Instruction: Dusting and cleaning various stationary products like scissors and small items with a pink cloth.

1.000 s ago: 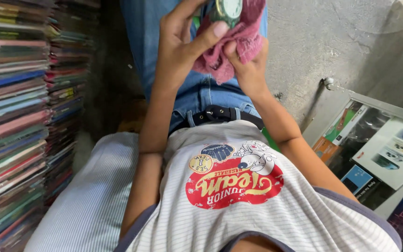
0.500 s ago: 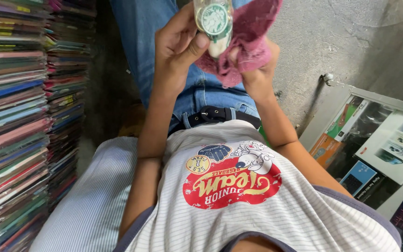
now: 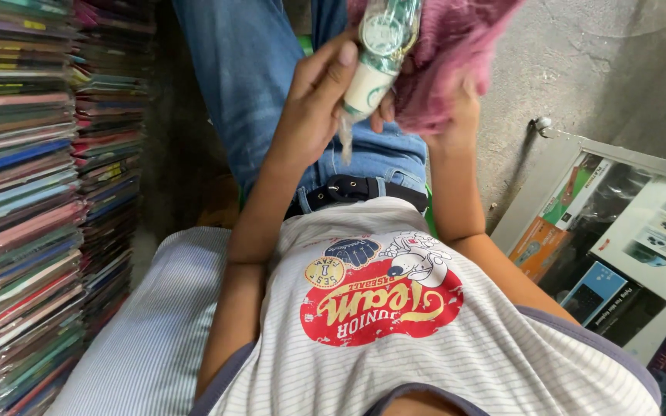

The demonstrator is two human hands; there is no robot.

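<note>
While the person sat with jeans-clad legs stretched out over the concrete floor [image 3: 580,69], the left hand [image 3: 314,108] was closed around a small clear cup-shaped trinket [image 3: 379,54], with the thumb pressed along its side and the fingers curled behind it. The trinket had a green round label on its top, a white sleeve lower down and what looked like a straw pointing down toward the belt [image 3: 356,189]. It was held in the air above the lap, near the top edge of the view and not resting on anything.

The right hand [image 3: 449,104] was wrapped in a pink cloth [image 3: 456,54], gripping a bunch of it just beside and partly behind the trinket; how far its fingers were bent under the fabric could not be told.

Judging by this, the wiping seemed to be under way rather than finished: the cloth sat against one side of the trinket, both hands were occupied, and nothing had been set down. The label face looked clean, though blur hid the finer detail.

A tall stack of flat packets [image 3: 25,192] stood along the left edge, and a glass display case [image 3: 618,231] with boxes lay at the right.
</note>
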